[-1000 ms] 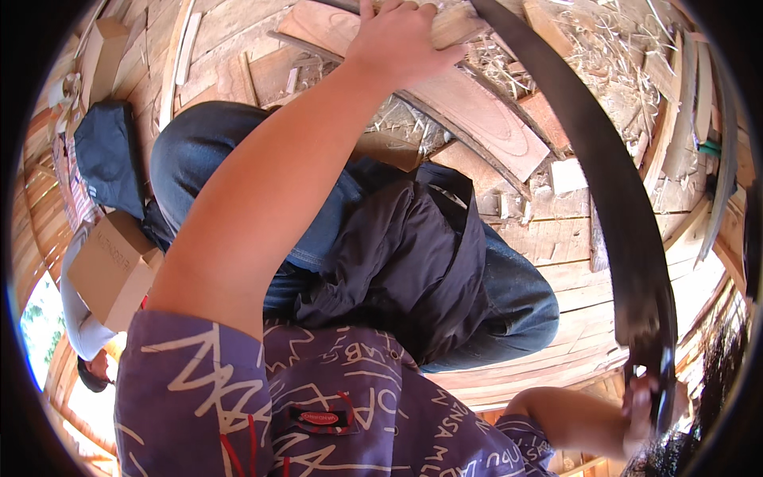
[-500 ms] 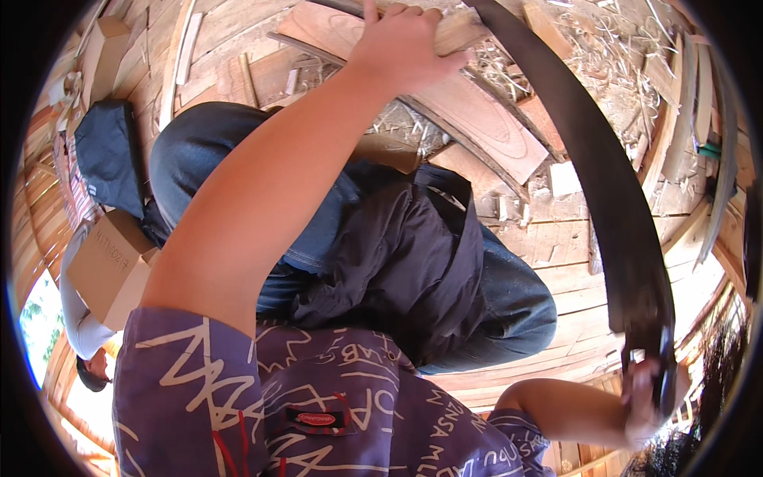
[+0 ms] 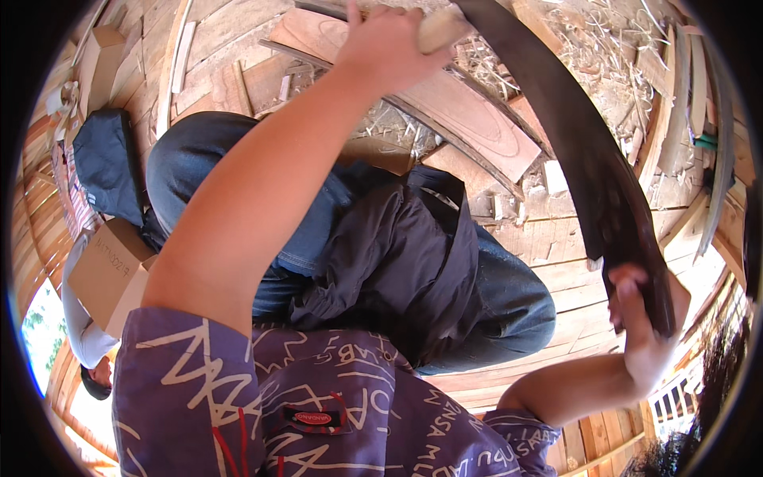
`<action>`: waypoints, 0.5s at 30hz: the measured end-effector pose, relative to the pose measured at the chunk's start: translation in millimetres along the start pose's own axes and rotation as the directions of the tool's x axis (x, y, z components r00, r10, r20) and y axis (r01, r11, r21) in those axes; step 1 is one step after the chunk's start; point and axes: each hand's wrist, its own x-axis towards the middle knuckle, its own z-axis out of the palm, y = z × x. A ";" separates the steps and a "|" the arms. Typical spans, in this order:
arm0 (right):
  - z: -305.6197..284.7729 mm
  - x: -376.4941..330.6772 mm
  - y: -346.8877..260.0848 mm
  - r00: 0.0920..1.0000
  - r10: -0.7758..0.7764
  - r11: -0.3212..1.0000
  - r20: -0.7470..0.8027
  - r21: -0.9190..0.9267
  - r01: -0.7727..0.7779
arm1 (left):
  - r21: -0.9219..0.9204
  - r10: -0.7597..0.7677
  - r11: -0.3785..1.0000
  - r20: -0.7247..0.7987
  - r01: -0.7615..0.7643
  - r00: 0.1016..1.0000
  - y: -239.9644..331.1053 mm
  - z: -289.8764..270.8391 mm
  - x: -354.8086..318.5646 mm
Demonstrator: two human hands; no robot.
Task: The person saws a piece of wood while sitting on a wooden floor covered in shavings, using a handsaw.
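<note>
Across the person's lap runs a long, dark, curved strip of wood (image 3: 584, 159), bowed like a rib, reaching from beyond the knees down to the right hip. At the strip's far end the left hand (image 3: 381, 48) is clenched over a pale wooden block (image 3: 441, 28) that presses against the dark surface. At the strip's near end the right hand (image 3: 644, 318) grasps the wood itself, fingers (image 3: 628, 298) wrapped over its inner edge. Beneath the strip the person sits with legs folded in blue jeans (image 3: 509, 294), a dark cloth (image 3: 397, 262) bunched over the thighs. Just under the strip's far half lies a flat reddish board (image 3: 469, 119) on the plank floor (image 3: 572, 230), with pale wood shavings (image 3: 612, 48) scattered beside it. Well to the left of the strip, past the knee, sit a dark bag (image 3: 103, 163) and a cardboard box (image 3: 107, 266), and another person's pale sleeve (image 3: 79, 326) shows beside the box.
</note>
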 end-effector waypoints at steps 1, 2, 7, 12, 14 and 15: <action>-11.9 -13.7 5.6 0.997 -0.071 0.994 0.023 -0.078 0.072 | -0.027 -0.004 1.000 0.026 0.004 1.000 -1.9 -4.4 -2.0; -35.3 -41.4 17.3 0.997 -0.072 0.992 0.000 -0.107 0.072 | -0.055 -0.009 0.998 0.050 0.012 0.999 -3.4 -7.9 -2.1; -32.3 -23.7 32.1 0.999 -0.008 0.996 0.041 -0.085 0.011 | -0.034 0.006 0.999 0.057 -0.004 0.998 3.8 -6.5 -1.1; -22.8 -24.4 16.7 0.998 -0.063 0.990 0.018 -0.126 0.065 | -0.051 0.006 0.999 0.081 -0.001 0.997 -2.0 -11.3 0.0; -77.9 -79.6 42.4 0.999 -0.033 0.980 0.021 -0.196 0.037 | -0.100 0.020 0.995 0.074 -0.012 0.997 -10.9 -12.3 -2.5; -96.3 -95.0 58.4 1.000 -0.012 0.982 0.007 -0.190 0.013 | -0.111 0.037 0.993 0.071 -0.029 0.997 -10.5 -14.5 -2.0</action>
